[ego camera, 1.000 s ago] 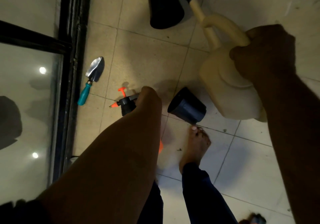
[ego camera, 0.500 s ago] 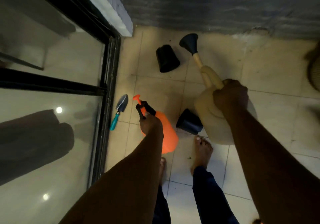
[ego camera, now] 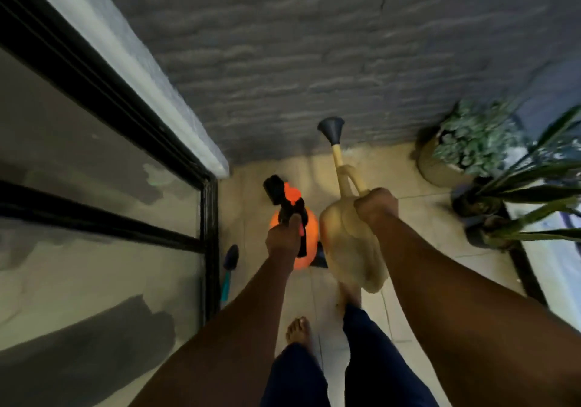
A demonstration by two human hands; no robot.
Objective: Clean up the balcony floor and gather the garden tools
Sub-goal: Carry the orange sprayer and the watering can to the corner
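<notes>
My left hand [ego camera: 283, 238] grips the black handle of an orange pressure sprayer [ego camera: 309, 233] and holds it off the tiled floor. My right hand [ego camera: 375, 207] grips the handle of a beige watering can [ego camera: 349, 246], whose dark funnel-shaped spout head points toward the grey wall. A trowel [ego camera: 229, 270] with a teal handle lies on the floor beside the black door frame, left of my left arm. A dark pot edge [ego camera: 319, 257] shows between the sprayer and the can; the rest is hidden.
A glass sliding door with a black frame [ego camera: 209, 233] runs along the left. A grey textured wall [ego camera: 314, 60] closes the far end. Potted plants [ego camera: 481, 142] stand at the right by a dark rail. My bare feet [ego camera: 297, 332] stand on the tiles.
I have risen from a crouch: my left hand lifted the orange sprayer off the floor, my right hand raised the watering can, and the view tilted up toward the wall and plants.
</notes>
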